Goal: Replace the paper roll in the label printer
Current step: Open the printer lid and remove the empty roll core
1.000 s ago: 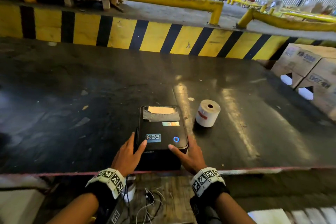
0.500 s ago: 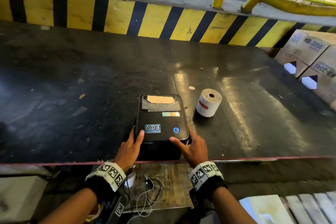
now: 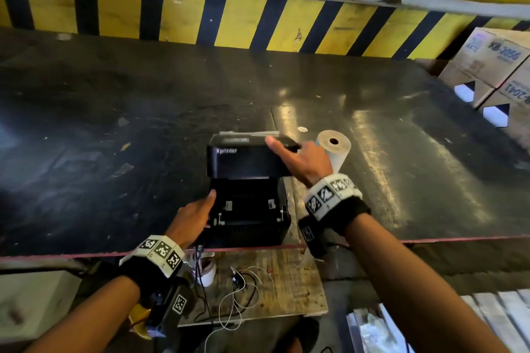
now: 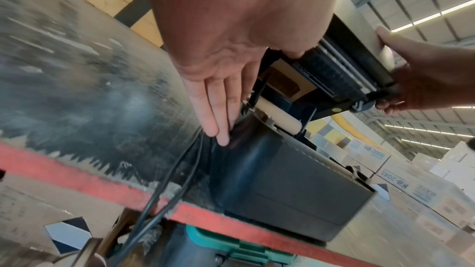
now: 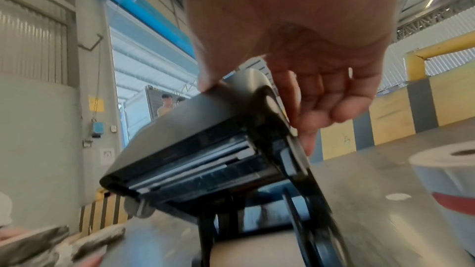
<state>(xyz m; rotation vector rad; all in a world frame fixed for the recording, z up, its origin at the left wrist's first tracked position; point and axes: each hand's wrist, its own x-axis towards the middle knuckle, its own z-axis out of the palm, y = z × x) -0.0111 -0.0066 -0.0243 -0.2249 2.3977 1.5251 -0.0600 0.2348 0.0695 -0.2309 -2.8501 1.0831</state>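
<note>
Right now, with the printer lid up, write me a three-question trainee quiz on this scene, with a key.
1. True or false: the label printer has its lid raised.
2. Which hand holds the raised lid? A) the left hand B) the right hand C) neither
3. Fill in: the new paper roll stands on the dark table to the printer's ____ side.

Key
1. True: the lid is tilted up and the bay under it is open.
2. B: the right hand's thumb and fingers pinch the lid's right end, while the left hand lies flat against the printer's left side.
3. Right.
</note>
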